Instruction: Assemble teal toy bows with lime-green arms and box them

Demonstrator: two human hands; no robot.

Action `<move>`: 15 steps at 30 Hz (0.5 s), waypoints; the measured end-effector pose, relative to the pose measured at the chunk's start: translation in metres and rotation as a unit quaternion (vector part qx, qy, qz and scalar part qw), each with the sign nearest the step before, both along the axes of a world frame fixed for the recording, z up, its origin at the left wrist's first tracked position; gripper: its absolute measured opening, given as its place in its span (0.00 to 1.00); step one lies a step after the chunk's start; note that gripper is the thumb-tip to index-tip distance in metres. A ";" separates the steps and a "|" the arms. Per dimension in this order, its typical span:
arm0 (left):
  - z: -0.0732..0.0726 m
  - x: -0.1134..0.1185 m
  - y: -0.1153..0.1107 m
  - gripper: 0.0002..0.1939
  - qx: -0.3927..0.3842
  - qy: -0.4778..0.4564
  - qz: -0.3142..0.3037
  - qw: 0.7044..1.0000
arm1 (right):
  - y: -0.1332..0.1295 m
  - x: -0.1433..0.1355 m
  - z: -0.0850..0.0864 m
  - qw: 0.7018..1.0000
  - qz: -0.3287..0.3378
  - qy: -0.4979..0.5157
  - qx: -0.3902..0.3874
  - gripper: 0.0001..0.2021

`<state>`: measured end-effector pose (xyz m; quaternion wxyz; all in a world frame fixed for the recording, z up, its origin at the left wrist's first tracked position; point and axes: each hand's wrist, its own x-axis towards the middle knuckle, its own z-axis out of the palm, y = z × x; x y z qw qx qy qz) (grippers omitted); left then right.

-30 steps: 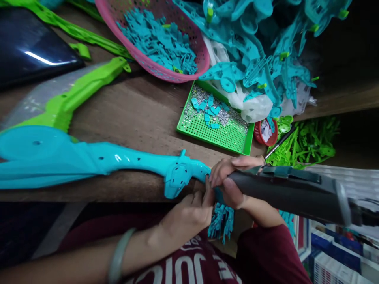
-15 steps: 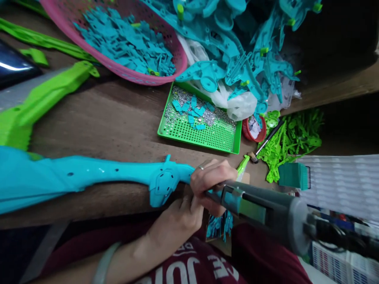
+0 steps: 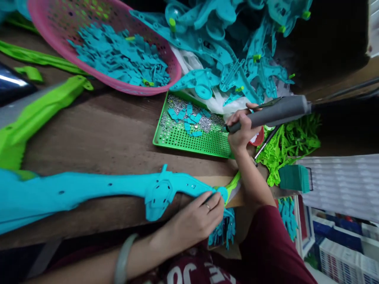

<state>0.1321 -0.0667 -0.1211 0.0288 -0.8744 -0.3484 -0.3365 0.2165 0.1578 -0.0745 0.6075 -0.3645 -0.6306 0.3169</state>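
Note:
A long turquoise plastic part (image 3: pixel 124 184) lies along the front of the wooden table, with a lime-green piece (image 3: pixel 233 183) at its right end. Bent fingers of my left hand (image 3: pixel 197 217) hold this narrow right end. My right hand (image 3: pixel 244 130) is wrapped round a grey electric screwdriver (image 3: pixel 276 112). Its tip points left, over the right side of a green perforated tray (image 3: pixel 204 144). Many small silver screws (image 3: pixel 177 103) and several turquoise tabs (image 3: pixel 189 118) are in that tray. Whether a screw sits on the tip is too small to tell.
A pink basket (image 3: pixel 124 87) of turquoise pieces stands at the back left. Behind the tray rise piled turquoise mouldings (image 3: pixel 213 51). Lime-green parts (image 3: pixel 284 146), a hammer (image 3: pixel 268 142) and a small red basket (image 3: pixel 258 139) lie right. A green moulding (image 3: pixel 38 106) is at left.
My right hand has lifted the screwdriver off the right end of the turquoise part and carried it up to the tray. My left hand has shifted slightly right, still at that end.

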 end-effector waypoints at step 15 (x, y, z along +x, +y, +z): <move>-0.017 0.004 -0.007 0.14 0.025 -0.087 -0.028 0.996 | 0.009 -0.002 -0.014 0.998 -0.024 0.006 -0.062 0.19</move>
